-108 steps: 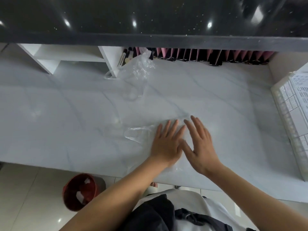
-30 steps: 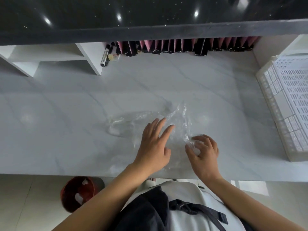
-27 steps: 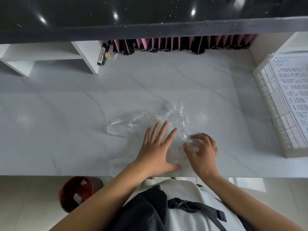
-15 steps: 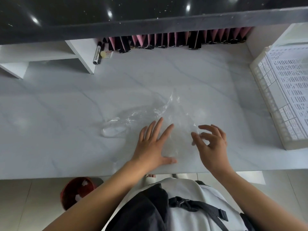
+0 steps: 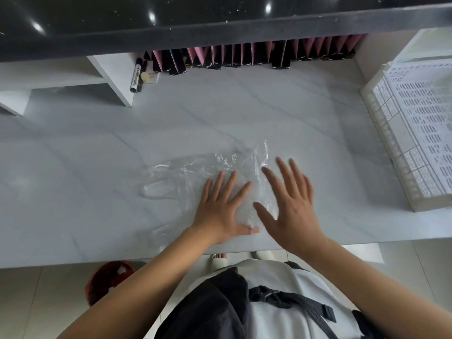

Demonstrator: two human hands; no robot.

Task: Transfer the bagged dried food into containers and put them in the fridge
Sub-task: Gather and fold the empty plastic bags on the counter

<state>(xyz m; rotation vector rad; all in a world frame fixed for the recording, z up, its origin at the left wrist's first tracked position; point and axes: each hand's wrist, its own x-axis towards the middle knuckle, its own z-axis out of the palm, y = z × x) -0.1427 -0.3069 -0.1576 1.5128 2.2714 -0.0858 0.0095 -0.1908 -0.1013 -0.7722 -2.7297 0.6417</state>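
An empty clear plastic bag (image 5: 195, 172) lies crumpled on the white marble counter (image 5: 244, 113), its handle loops pointing left. My left hand (image 5: 222, 209) lies flat on the bag's near part, fingers spread. My right hand (image 5: 291, 201) is spread open at the bag's right edge, palm down; whether it touches the bag I cannot tell. Neither hand grips anything. No food or container shows.
A white perforated plastic crate (image 5: 415, 133) stands at the counter's right end. Pink-and-black folders (image 5: 244, 55) line the back under a dark ledge. A marker pen (image 5: 135, 74) leans by a white shelf divider (image 5: 115, 79). A red bin (image 5: 107, 280) sits on the floor below.
My right hand let go of the pinched bag edge and opened flat beside my left hand. The left hand stayed pressed on the bag, which now lies flatter.
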